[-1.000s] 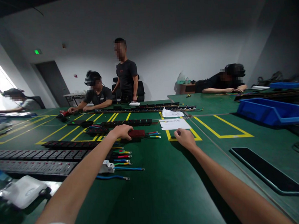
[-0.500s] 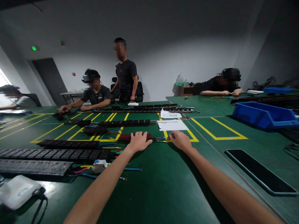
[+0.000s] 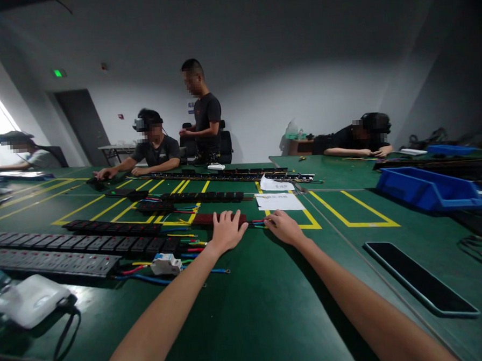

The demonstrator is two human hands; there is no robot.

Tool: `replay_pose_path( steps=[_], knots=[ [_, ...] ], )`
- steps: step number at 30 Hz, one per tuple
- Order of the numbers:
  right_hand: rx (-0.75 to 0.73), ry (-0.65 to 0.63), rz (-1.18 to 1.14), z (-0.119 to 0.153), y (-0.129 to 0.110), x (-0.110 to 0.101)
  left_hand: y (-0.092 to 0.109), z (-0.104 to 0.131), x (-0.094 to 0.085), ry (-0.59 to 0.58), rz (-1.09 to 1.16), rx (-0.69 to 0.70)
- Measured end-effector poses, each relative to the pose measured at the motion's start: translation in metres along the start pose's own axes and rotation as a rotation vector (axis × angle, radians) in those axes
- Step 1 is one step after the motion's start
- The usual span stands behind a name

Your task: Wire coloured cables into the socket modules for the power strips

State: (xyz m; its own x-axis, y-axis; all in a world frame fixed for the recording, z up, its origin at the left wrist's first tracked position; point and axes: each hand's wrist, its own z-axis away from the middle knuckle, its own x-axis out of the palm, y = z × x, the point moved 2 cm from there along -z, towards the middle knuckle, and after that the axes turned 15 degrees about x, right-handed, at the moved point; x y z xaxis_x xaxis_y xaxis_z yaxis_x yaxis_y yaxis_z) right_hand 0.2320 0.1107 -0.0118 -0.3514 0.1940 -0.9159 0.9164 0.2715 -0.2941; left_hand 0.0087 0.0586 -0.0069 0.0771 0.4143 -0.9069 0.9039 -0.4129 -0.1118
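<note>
My left hand (image 3: 228, 233) lies over the right part of a dark red strip (image 3: 202, 219), its fingers spread and flat on top. Coloured wires (image 3: 256, 223), red, blue and green among them, come out of the strip's right end. My right hand (image 3: 284, 228) has its fingers closed in a pinch at the free ends of these wires; the fingertips partly hide what they grip. A printed white paper sheet (image 3: 280, 201) lies just beyond my right hand.
Black socket strips (image 3: 74, 244) and a grey one (image 3: 51, 262) lie to the left, with a white breaker (image 3: 166, 264) on wires. A phone (image 3: 419, 279) and a blue bin (image 3: 427, 189) are on the right. Several people sit or stand around the green table (image 3: 248, 309).
My right hand has shifted slightly left along the wires, toward the strip. My left hand stays on the strip. The standing person has raised a forearm.
</note>
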Motion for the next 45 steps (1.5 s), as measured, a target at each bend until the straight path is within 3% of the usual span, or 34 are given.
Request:
replay_pose_path(
  steps=[10,17,21,37,41,45],
  knots=[
    [0.117,-0.009,-0.133,-0.012,-0.003,0.017,0.002,0.0,-0.004,0.027,-0.02,0.034],
    [0.095,0.1,-0.216,-0.007,-0.006,0.018,0.002,0.0,-0.004,0.015,-0.01,0.025],
    [0.089,0.145,-0.165,-0.003,-0.009,0.014,0.003,0.0,-0.005,0.007,-0.009,0.021],
    [0.177,0.124,0.08,0.001,-0.021,0.003,0.004,0.001,-0.005,0.046,-0.02,0.024],
    [0.278,0.191,0.125,0.006,-0.023,-0.001,0.004,0.001,-0.005,0.043,-0.012,0.025],
    [0.337,0.172,0.165,0.007,-0.022,-0.002,0.003,0.001,-0.004,0.05,-0.008,0.027]
  ],
)
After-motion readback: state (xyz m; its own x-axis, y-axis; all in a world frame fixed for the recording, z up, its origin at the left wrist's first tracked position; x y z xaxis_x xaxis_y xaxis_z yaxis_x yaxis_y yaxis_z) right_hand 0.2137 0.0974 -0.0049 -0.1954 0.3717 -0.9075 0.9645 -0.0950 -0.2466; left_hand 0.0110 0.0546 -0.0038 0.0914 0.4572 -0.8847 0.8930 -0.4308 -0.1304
